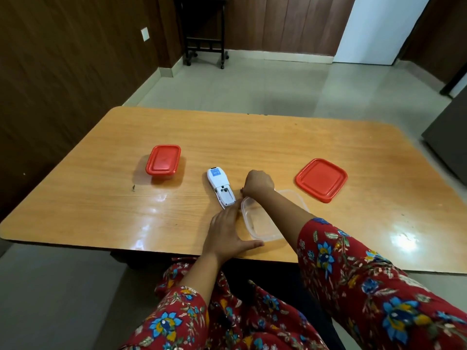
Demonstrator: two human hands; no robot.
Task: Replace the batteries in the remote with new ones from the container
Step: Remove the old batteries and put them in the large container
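The desk point(252, 142) has wide bare wood along its far edge and at both near corners; everything sits in the middle, towards the near edge. The white remote point(220, 190) lies back-up with its battery bay uncovered. The right hand point(259, 184) is just right of it, knuckles up and fingers curled under; I cannot tell whether it holds anything. The left hand point(227, 231) lies flat with fingers straight against the left wall of the clear container point(261, 227), which the right forearm crosses. A loose red lid point(321, 179) lies to the right, and a lidded red box point(163, 160) to the left.
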